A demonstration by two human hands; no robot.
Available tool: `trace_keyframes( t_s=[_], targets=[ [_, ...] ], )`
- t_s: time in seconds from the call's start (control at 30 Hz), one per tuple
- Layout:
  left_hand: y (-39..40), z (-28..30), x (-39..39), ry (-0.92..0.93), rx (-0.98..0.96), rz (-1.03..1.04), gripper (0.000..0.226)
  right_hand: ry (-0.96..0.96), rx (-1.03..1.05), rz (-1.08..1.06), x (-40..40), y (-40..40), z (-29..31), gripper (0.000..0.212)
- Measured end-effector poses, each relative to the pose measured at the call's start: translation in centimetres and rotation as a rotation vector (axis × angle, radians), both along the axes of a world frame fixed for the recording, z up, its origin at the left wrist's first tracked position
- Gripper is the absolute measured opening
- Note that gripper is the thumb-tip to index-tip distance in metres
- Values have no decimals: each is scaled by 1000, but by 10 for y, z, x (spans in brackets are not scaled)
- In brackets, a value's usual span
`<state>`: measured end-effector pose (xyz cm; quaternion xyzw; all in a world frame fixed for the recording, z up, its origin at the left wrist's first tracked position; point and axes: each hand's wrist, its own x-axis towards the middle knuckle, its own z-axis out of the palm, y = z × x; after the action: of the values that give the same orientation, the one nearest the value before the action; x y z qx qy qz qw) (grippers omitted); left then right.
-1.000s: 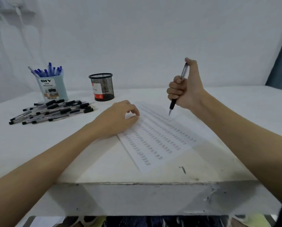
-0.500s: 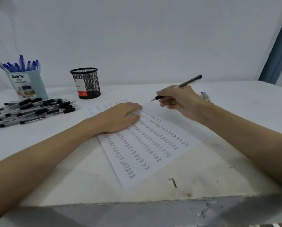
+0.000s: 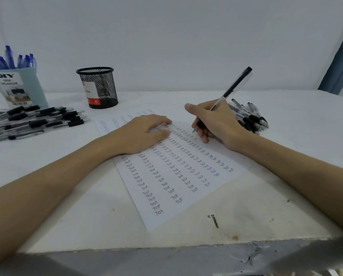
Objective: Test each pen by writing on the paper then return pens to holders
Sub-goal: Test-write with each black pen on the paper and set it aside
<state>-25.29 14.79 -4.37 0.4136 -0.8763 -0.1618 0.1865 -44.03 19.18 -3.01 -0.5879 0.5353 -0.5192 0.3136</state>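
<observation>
Black pen (image 3: 231, 89), two hands (image 3: 144, 133), two holders (image 3: 98, 87)

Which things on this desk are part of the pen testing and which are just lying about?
Part of the job:
pen in right hand
paper under left hand
black pens, left pile
pens, right pile
mesh cup
blue holder

Lying about:
nail

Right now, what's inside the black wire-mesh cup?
Nothing shows above the rim of the black wire-mesh cup, and no pens show through its mesh. A red-and-white label covers part of it, so the bottom behind the label stays hidden.
</observation>
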Motion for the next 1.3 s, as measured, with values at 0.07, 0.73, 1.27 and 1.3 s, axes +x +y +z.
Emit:
trace_keyframes(
  t_s=[0.07,0.73,1.27,1.3],
  targets=[
    [-1,-1,1,2,9,4,39,47,-7,-57,-1,0,-2,47],
    [-1,-2,2,19,41,2,39,275,-43,-65,2,-1,-4,46],
    [-1,0,1,5,37,6,40,314,-26,-90,3,2,-1,43],
    [-1,-1,1,4,37,7,40,312,-29,-92,3,2,-1,43]
  ],
)
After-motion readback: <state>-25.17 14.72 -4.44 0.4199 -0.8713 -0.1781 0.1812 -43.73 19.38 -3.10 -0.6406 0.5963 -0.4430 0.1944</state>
